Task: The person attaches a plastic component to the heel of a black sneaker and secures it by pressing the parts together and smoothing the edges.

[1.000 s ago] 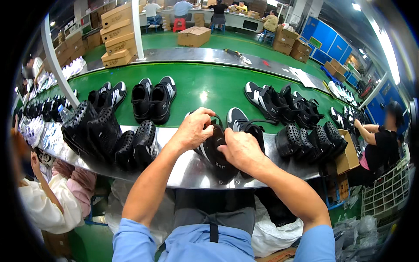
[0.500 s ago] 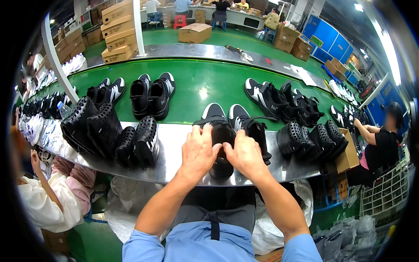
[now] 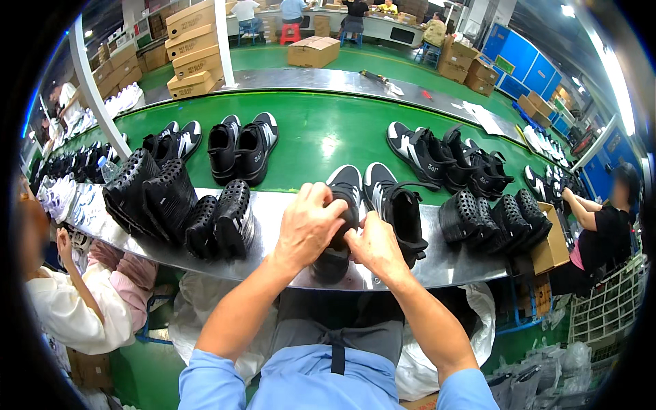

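A black sneaker (image 3: 332,265) with a grey and white toe stands on the metal edge of the bench in front of me, toe pointing away. My left hand (image 3: 309,224) bends over its upper from the left, fingers curled at the tongue and strap area; the exact grip is partly hidden. At the shoe's right collar, my right hand (image 3: 376,247) pinches with thumb and bent fingers. Just right of it stands the matching sneaker (image 3: 404,222), its strap loose and sticking out to the side. Neither hand is on that one.
Black shoes on their sides (image 3: 160,198) line the metal ledge at left, more shoes (image 3: 495,222) at right. Pairs of sneakers (image 3: 244,149) stand on the green belt (image 3: 321,113). An open carton (image 3: 550,239) sits right, near a co-worker (image 3: 605,222); another person (image 3: 82,301) sits left.
My left hand has risen slightly, and its fingers have gone from lying over the shoe to curled. My right hand has drawn its fingers together at the collar. The view has shifted a little.
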Tool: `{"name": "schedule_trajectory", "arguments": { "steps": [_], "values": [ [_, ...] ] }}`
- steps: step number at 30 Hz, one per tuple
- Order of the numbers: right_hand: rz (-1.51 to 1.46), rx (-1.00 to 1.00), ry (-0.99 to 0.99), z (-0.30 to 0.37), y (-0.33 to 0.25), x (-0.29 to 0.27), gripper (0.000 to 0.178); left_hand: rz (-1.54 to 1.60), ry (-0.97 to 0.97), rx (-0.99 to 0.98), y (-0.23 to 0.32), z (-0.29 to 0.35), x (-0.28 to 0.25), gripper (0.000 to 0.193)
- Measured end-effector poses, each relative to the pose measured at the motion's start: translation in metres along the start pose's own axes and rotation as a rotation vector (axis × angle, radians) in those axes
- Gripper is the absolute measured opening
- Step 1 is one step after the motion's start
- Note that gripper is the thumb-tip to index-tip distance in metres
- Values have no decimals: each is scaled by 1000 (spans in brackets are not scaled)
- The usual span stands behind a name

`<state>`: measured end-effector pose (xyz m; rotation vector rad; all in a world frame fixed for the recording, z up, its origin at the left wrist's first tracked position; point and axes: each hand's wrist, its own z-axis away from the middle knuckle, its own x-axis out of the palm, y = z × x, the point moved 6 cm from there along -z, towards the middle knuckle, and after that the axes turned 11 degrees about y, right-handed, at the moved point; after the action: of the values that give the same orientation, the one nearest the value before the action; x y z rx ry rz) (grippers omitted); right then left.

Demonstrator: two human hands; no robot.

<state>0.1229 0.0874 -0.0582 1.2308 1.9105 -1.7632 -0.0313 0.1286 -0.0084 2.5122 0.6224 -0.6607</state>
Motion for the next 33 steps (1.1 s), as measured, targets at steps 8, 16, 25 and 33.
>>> {"name": "schedule_trajectory", "arguments": {
  "steps": [8, 16, 25, 33],
  "values": [
    [-64, 32, 41, 19, 7, -2, 32, 66, -312, -619, -43, 43, -8, 72],
    [-567, 324, -18, 149, -17, 13, 36, 750, -599, -1194, -7, 133, -45, 93],
    [-462, 183, -296, 146, -18, -75, 29, 294, -701, -733, 24, 141, -127, 82],
    [-682, 227, -642, 141, -23, -45, 17, 380, -889, -429, 37, 129, -97, 83]
  ]
}}
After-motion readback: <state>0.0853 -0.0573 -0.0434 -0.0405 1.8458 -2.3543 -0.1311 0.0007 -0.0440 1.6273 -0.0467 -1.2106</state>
